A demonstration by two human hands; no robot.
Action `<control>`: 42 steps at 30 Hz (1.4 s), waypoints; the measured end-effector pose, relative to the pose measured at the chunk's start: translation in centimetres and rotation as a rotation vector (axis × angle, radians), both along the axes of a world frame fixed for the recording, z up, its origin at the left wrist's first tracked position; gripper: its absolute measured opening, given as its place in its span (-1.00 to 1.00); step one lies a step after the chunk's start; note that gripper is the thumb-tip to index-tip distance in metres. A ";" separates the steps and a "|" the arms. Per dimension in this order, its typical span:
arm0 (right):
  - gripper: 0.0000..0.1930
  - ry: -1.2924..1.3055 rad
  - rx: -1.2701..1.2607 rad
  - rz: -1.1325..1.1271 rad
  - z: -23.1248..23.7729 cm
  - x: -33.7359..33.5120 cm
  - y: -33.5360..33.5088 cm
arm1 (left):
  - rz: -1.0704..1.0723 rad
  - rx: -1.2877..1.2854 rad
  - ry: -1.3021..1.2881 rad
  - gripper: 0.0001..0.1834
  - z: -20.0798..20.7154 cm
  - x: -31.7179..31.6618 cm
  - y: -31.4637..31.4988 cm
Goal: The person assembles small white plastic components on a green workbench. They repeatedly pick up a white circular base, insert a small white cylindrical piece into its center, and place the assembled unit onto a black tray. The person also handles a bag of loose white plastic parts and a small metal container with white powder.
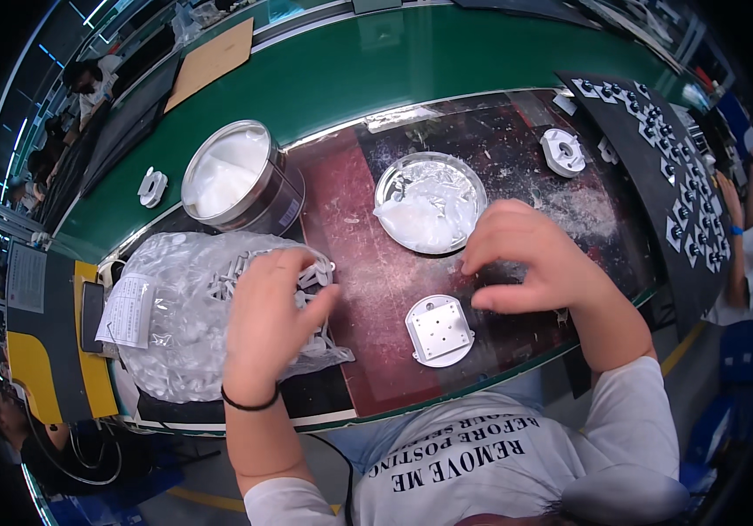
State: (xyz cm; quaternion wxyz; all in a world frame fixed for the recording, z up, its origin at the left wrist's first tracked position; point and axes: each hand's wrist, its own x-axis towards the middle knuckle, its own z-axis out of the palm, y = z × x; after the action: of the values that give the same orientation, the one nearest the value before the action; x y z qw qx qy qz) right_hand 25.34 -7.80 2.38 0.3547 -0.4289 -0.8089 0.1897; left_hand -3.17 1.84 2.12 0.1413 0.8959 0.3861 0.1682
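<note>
My left hand (pixel 267 320), a dark band at its wrist, is over a clear plastic bag (pixel 179 329) of small white parts (pixel 232 276). Its thumb is spread from the fingers, whose tips rest at the bag's opening; I see nothing held. Beside the round metal lid (pixel 433 168), my right hand (pixel 534 254) hovers with thumb and fingers apart and nothing visible between them. White paste (pixel 425 223) lies in that lid. Below and between my hands, a round white housing (pixel 440 333) with a square plate on top sits on the red mat, near the table's front edge.
A metal tin (pixel 284 197) of white material stands behind the bag. White ring-shaped parts lie at far left (pixel 152 188) and far right (pixel 562 152). A black board (pixel 657 167) carries rows of small white pieces at right. Other people work at both sides.
</note>
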 end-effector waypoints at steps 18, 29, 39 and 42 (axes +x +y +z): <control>-0.88 0.024 0.093 -0.056 -0.7 -0.8 0.2 | 0.099 0.128 0.073 -0.88 -1.3 -0.4 1.2; -0.76 -0.019 0.282 -0.063 -2.4 -4.2 0.6 | -0.363 -0.517 -0.532 -0.91 -0.2 2.0 -1.0; -0.79 0.069 0.266 0.037 -2.5 -3.0 0.5 | -0.460 -0.743 -0.633 -0.88 -2.3 3.6 -2.2; -0.80 -0.033 0.333 -0.073 -2.5 -1.9 0.8 | -0.384 -0.695 -0.646 -0.85 -2.6 3.7 -2.3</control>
State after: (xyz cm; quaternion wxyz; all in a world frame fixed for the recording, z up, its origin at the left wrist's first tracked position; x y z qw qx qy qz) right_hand 23.40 -7.05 -0.15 0.4140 -0.3964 -0.8188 0.0329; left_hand 0.56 -0.44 -0.44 0.5713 0.7531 0.1842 0.2692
